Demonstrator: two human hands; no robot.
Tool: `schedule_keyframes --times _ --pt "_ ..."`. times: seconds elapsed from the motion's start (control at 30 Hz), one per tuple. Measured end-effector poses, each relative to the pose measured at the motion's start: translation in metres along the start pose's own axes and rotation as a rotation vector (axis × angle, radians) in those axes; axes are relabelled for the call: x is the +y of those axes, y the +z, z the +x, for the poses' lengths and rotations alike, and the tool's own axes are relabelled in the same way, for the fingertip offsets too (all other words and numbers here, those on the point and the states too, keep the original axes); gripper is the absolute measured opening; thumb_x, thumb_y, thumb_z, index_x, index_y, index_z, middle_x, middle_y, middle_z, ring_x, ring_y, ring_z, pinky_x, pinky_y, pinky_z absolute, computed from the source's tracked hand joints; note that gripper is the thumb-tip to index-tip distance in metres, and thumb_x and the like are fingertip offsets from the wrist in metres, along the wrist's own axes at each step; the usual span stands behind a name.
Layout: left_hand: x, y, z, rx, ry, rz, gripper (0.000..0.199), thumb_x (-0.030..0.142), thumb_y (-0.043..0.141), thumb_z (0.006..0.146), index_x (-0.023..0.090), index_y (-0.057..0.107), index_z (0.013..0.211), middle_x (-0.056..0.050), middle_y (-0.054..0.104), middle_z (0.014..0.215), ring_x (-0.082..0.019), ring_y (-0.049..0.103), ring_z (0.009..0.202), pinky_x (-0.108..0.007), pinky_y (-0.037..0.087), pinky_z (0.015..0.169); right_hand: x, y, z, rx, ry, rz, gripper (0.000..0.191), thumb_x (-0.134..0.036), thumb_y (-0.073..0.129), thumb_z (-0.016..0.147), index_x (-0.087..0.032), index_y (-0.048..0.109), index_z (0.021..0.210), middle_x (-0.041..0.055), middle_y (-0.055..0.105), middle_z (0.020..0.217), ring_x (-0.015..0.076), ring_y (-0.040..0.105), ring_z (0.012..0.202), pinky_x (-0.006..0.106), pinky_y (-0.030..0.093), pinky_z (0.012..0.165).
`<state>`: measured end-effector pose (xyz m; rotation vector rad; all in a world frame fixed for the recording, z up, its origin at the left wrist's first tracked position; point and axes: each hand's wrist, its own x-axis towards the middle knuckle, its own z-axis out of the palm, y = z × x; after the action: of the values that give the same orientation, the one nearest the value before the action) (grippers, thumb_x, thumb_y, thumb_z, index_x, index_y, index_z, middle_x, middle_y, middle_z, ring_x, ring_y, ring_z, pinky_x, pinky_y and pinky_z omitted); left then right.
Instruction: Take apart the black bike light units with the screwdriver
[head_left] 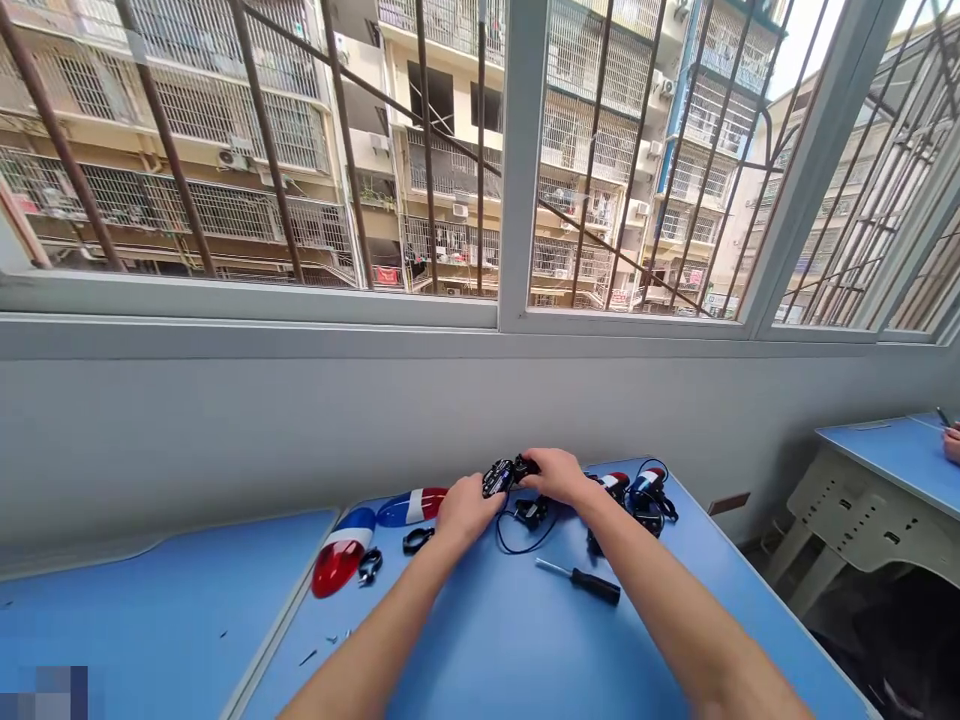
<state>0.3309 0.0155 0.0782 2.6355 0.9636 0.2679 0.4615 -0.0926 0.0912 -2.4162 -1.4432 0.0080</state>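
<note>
Near the far edge of the blue desk, my left hand (466, 512) is closed on a black oval part (497, 478) with small light markings. My right hand (553, 474) pinches a small black piece (525, 467) right beside it; I cannot tell whether the two are joined. Below them a thin black cable (517, 551) loops on the desk by a black block-like part (531, 512). Closer to me lies a screwdriver (595, 586) with a black handle, its shaft pointing left.
Two glossy red, white and blue shells (345, 550) lie at the left, near black ring-shaped clamps (417, 540). Several cabled units (646, 490) crowd the right back corner. Small screws (331, 639) lie at front left. A wall and barred window stand behind; another person's hand (952, 443) shows far right.
</note>
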Motion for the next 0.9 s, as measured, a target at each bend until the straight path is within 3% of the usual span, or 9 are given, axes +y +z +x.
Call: schedule_keyframes --times 0.37,0.53,0.73,0.9 --pt "0.002 0.005 -0.001 -0.046 0.05 0.068 0.026 0.032 0.057 0.089 0.013 0.066 0.104 -0.016 0.068 0.11 -0.032 0.063 0.105 -0.032 0.047 0.075 -0.002 -0.001 -0.008 -0.136 0.064 -0.008 0.045 -0.031 0.066 0.082 -0.027 0.06 0.126 0.0049 0.067 0.124 0.0254 0.06 0.116 0.032 0.046 0.088" --pt "0.002 0.007 -0.005 -0.039 0.075 0.061 0.026 0.031 0.056 0.089 0.012 0.066 0.105 -0.016 0.067 0.111 -0.031 0.062 0.107 -0.032 0.047 0.077 -0.001 -0.008 -0.016 -0.194 0.051 -0.026 0.034 -0.033 0.063 0.086 -0.025 0.065 0.119 0.0049 0.069 0.118 0.0258 0.062 0.113 0.031 0.048 0.086" --pt "0.006 0.008 -0.012 -0.044 0.092 0.038 0.026 0.029 0.058 0.088 0.014 0.065 0.107 -0.014 0.068 0.11 -0.028 0.063 0.105 -0.03 0.046 0.078 0.004 -0.014 -0.017 -0.318 0.014 -0.084 0.027 -0.035 0.059 0.093 -0.016 0.062 0.112 0.0071 0.065 0.114 0.0209 0.064 0.1 0.042 0.053 0.087" --pt "0.009 0.009 -0.02 -0.036 0.1 0.007 0.024 0.029 0.061 0.085 0.016 0.065 0.105 -0.012 0.069 0.109 -0.027 0.064 0.104 -0.028 0.045 0.076 0.009 -0.016 -0.018 -0.372 0.01 -0.117 0.026 -0.033 0.058 0.094 -0.016 0.061 0.114 0.007 0.063 0.116 0.0207 0.063 0.098 0.04 0.054 0.085"
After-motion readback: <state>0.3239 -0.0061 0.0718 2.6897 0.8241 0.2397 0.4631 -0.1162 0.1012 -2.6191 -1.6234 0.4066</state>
